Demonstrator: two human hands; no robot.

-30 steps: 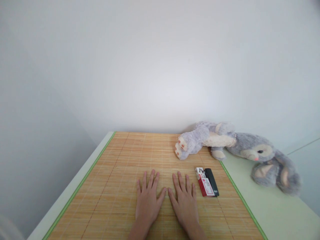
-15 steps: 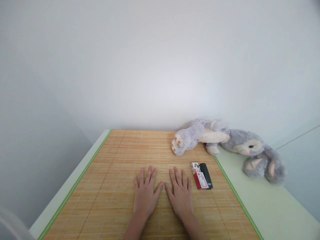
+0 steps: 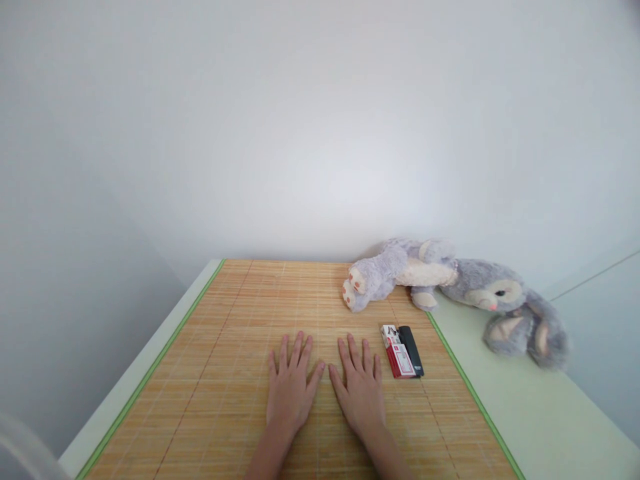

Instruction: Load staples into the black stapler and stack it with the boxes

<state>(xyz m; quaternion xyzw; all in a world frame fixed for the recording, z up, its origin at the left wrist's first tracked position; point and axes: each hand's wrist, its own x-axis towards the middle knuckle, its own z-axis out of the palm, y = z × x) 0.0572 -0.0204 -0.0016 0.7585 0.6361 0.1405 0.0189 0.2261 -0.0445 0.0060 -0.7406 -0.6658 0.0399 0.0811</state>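
My left hand (image 3: 291,390) lies flat on the bamboo mat (image 3: 240,373), fingers spread, holding nothing. Beside it my right hand (image 3: 361,393) also rests palm down with its fingers apart, and the two thumbs point toward each other with a small gap. To the right of my right hand are small red-and-white boxes (image 3: 400,360), printed with a picture. Against their right side lies a black stapler (image 3: 411,350). Neither hand touches these things.
A grey plush rabbit (image 3: 425,273) lies on its side along the back right, its head and ears beyond the mat on the pale tabletop (image 3: 540,413). A white wall (image 3: 300,133) rises behind the table. Something pale and blurred (image 3: 25,450) shows at the lower left.
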